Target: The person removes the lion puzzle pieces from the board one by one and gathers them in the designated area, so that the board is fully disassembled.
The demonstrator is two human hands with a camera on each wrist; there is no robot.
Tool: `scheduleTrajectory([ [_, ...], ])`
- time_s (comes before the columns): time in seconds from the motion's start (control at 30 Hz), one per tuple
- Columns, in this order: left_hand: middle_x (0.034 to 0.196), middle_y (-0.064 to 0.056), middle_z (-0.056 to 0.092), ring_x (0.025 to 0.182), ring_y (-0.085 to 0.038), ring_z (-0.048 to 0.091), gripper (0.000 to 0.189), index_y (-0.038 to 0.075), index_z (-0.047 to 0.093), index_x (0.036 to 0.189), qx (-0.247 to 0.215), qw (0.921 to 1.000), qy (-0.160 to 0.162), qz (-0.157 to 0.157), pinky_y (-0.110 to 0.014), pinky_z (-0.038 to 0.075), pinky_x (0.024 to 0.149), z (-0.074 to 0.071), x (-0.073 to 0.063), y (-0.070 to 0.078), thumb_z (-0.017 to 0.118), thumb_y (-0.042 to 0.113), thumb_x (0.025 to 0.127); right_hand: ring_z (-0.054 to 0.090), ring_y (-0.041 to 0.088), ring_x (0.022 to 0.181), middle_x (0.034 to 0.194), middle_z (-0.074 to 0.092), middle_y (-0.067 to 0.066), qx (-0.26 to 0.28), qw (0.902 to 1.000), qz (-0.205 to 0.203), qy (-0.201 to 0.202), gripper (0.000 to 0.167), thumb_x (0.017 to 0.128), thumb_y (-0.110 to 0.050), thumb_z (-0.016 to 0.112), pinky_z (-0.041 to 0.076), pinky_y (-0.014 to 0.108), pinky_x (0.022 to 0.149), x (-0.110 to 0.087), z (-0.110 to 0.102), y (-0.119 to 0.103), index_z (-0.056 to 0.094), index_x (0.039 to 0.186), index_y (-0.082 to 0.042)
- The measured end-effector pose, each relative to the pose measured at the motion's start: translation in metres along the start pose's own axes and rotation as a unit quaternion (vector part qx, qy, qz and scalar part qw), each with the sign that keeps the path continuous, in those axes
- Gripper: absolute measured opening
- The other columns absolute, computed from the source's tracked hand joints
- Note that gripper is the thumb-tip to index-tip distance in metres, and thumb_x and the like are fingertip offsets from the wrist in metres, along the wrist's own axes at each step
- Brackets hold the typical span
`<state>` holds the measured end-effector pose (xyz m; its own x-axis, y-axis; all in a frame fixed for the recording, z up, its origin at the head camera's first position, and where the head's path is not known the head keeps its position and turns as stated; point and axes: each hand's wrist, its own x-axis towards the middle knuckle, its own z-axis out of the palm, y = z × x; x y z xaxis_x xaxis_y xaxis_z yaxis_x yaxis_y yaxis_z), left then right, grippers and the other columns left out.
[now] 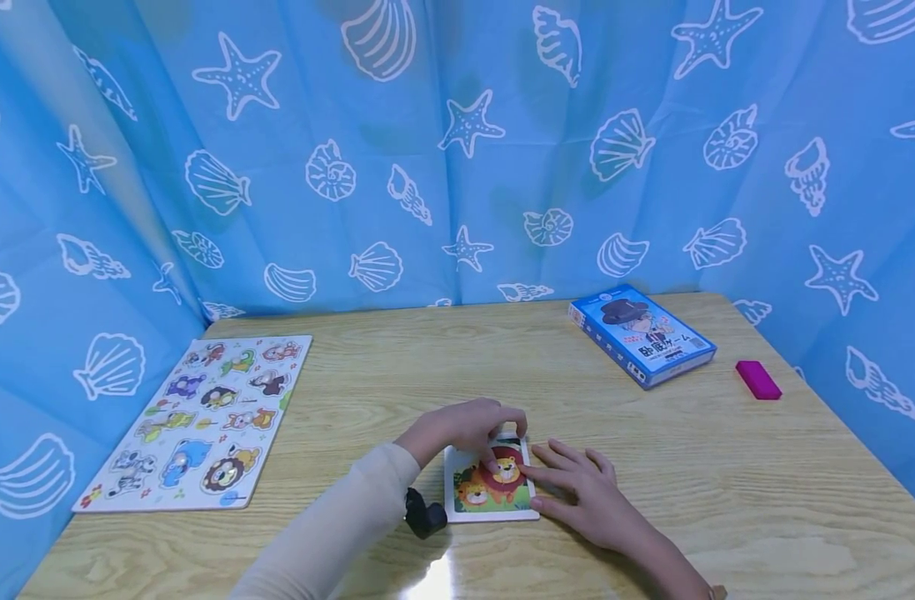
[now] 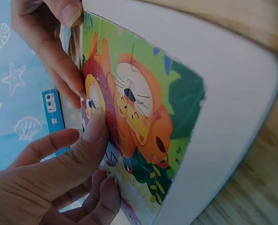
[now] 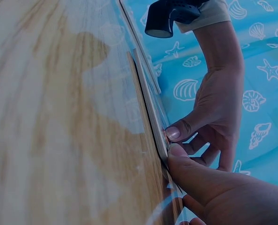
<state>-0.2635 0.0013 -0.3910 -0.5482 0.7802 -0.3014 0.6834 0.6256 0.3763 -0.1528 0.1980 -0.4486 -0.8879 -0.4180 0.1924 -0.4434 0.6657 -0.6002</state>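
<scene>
A small jigsaw puzzle (image 1: 472, 492) of lions in a white frame lies on the table, nearly filled with its picture. My left hand (image 1: 468, 429) reaches over it from the left. In the left wrist view, its thumb (image 2: 96, 125) presses on the lion's face, and its bent fingers are by the puzzle's far edge. My right hand (image 1: 588, 496) rests at the right edge with fingers spread and loosely extended. Its thumb (image 3: 178, 151) touches the frame's edge in the right wrist view, close to the left thumb (image 3: 173, 133). Neither hand visibly lifts a piece.
On the table (image 1: 397, 358) at left lies an animal puzzle board (image 1: 195, 417). A blue box (image 1: 645, 333) sits at the back right, with a magenta block (image 1: 758, 380) beside it. A blue shell-patterned curtain (image 1: 457, 167) hangs behind. A black wrist device (image 1: 425, 512) is on my left wrist.
</scene>
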Motion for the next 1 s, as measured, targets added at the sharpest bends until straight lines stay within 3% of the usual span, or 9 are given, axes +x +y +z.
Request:
scheduleTrajectory([
  [0.77, 0.088, 0.0, 0.05, 0.079, -0.013, 0.045, 0.046, 0.024, 0.047, 0.114, -0.016, 0.9998, 0.014, -0.002, -0.024, 0.04, 0.068, 0.0002, -0.0027, 0.0, 0.078, 0.018, 0.08, 0.032, 0.038, 0.132, 0.139, 0.047, 0.013, -0.006, 0.9999, -0.009, -0.001, 0.04, 0.09, -0.04, 0.062, 0.009, 0.067, 0.096, -0.0015, -0.0011, 0.0004, 0.065, 0.124, -0.018],
  [1.0, 0.105, -0.002, 0.048, 0.085, -0.011, 0.05, 0.046, 0.024, 0.047, 0.112, -0.043, 0.9989, 0.018, -0.011, -0.025, 0.044, 0.075, 0.0016, -0.0044, -0.0015, 0.078, 0.014, 0.079, 0.032, 0.038, 0.132, 0.14, 0.047, 0.012, -0.009, 0.9999, -0.009, -0.003, 0.041, 0.09, -0.04, 0.062, 0.008, 0.067, 0.096, -0.0014, -0.0001, 0.0007, 0.065, 0.124, -0.017],
])
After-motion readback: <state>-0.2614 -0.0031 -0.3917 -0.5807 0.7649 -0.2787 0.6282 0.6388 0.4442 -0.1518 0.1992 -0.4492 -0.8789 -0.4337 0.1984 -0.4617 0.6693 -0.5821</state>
